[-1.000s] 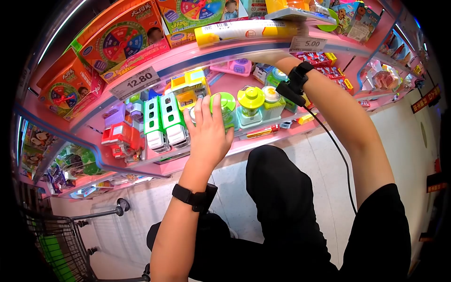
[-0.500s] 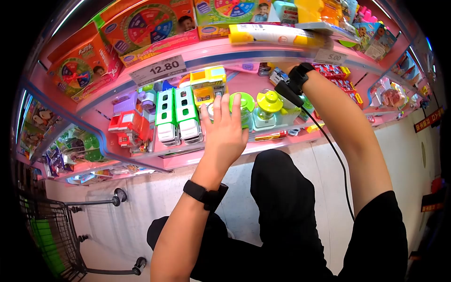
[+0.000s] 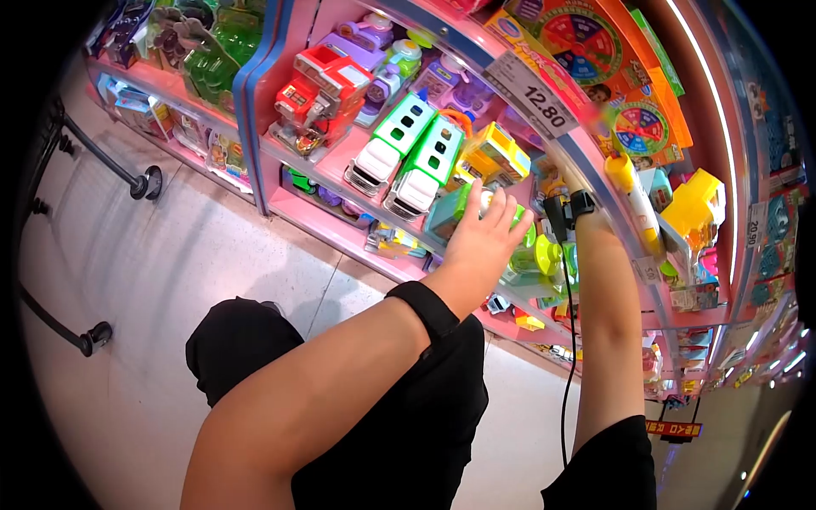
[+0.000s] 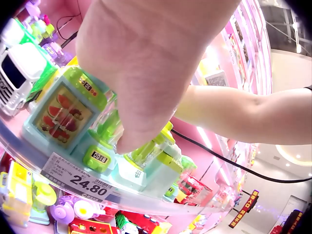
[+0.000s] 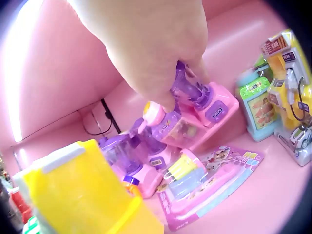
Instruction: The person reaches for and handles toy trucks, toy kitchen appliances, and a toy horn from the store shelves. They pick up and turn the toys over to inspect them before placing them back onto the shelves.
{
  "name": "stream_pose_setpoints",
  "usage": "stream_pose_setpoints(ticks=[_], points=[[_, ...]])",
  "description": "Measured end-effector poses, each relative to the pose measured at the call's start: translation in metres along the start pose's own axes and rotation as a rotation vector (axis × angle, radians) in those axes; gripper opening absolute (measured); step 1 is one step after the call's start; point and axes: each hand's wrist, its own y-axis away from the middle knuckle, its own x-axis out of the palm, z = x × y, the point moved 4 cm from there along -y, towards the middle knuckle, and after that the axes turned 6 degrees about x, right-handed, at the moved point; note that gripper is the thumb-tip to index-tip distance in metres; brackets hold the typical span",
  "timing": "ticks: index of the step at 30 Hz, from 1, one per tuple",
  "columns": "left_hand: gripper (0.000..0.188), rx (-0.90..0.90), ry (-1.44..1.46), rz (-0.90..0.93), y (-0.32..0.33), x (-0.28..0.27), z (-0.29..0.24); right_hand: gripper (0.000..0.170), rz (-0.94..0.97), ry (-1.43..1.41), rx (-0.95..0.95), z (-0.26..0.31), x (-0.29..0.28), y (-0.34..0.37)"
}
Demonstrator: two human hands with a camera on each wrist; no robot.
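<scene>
My right hand (image 5: 151,44) pinches the purple jug of a pink and purple toy blender set (image 5: 214,109) inside the shelf. In the head view the upper shelf hides that hand. My left hand (image 3: 484,246) lies over a teal and green toy blender set (image 4: 100,151) at the shelf's front edge, fingers spread and reaching across its top. The thumb comes down close to the green blender in the left wrist view. Beside that set stand two white and green toy trucks (image 3: 416,161) and a yellow toy vehicle (image 3: 493,157).
More purple toy blenders (image 5: 129,158) and a pink carded toy (image 5: 209,187) lie around the right hand. A transparent lip with a price label (image 4: 80,180) runs along the shelf front. Above is the upper shelf's label (image 3: 531,93). A cart wheel (image 3: 149,183) stands on the floor at left.
The head view has swung toward the left, so the shelf now appears tilted. My left hand stays over the teal and green set, and my right arm still reaches into the shelf.
</scene>
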Motion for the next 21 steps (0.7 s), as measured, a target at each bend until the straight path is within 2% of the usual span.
stream_pose_setpoints(ticks=[10,14,17,21], points=[[0.061,0.019,0.002,-0.044,0.004,-0.005,0.002,0.038,0.148,-0.023,0.054,0.023,0.002,0.003],[0.062,0.032,0.001,-0.012,0.004,-0.006,0.002,0.036,0.224,-0.096,-0.012,0.05,0.014,0.005],[0.062,0.023,0.005,0.01,0.002,-0.005,0.002,0.034,0.354,-0.229,-0.053,0.069,0.051,-0.013],[0.062,0.022,-0.01,-0.003,0.004,-0.006,0.003,0.031,0.543,-0.411,0.059,0.075,0.095,-0.029]])
